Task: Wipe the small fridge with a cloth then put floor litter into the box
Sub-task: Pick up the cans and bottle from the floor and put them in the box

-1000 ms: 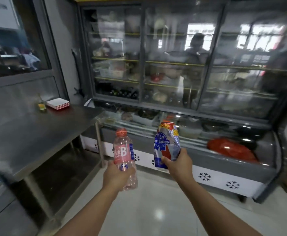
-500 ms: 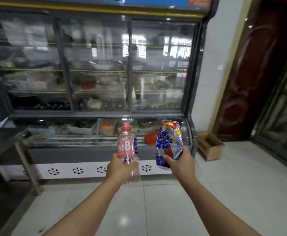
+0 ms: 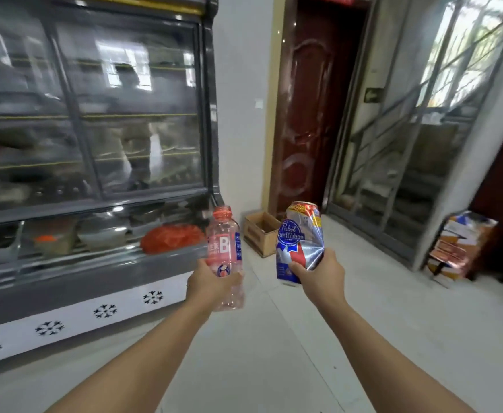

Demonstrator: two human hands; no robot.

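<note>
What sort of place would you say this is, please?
Probably a small eatery or shop's back area: a glass-door display fridge stocked with food dishes, a tiled floor, and a cardboard box by the door.

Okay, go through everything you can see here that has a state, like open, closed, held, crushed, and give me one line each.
plastic bottle: upright, red cap on, held by the left hand.
beer can: dented, upright, held by the right hand.
cardboard box: open-topped, on the floor by the wall.
display fridge: glass doors shut.
dark red door: closed.
</note>
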